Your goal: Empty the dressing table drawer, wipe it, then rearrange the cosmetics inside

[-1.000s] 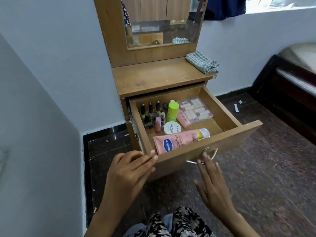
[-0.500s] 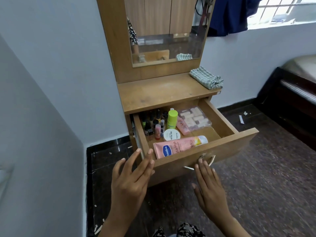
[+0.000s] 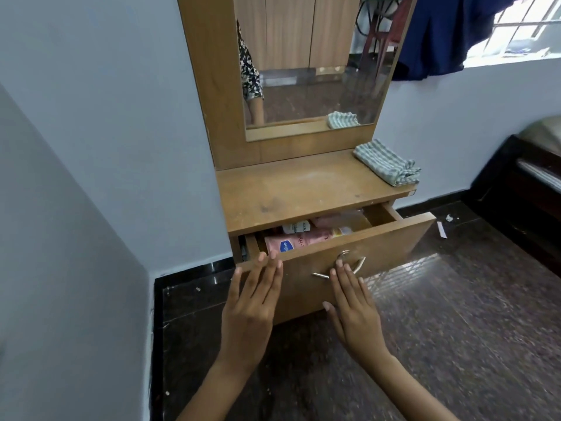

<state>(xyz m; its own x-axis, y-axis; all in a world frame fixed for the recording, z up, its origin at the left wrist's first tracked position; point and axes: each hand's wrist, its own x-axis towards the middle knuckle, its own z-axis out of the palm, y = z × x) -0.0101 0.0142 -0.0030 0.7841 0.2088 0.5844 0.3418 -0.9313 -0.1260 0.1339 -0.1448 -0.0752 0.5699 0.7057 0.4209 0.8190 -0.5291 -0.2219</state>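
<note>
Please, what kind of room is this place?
Most likely a bedroom in a home: a wooden dressing table with a mirror, its drawer holding cosmetics, and what looks like a bed at the right edge.

blue garment (image 3: 437, 34) by window (image 3: 522, 28), dark bed frame (image 3: 522, 189), paper scraps (image 3: 441, 230) on floor (image 3: 455, 329)

I am counting two hands, my left hand (image 3: 252, 302) and right hand (image 3: 353, 311), at one drawer (image 3: 364, 262); above the drawer, one folded cloth (image 3: 387, 162) is lying; inside it, one pink tube (image 3: 299, 241) is showing.
</note>
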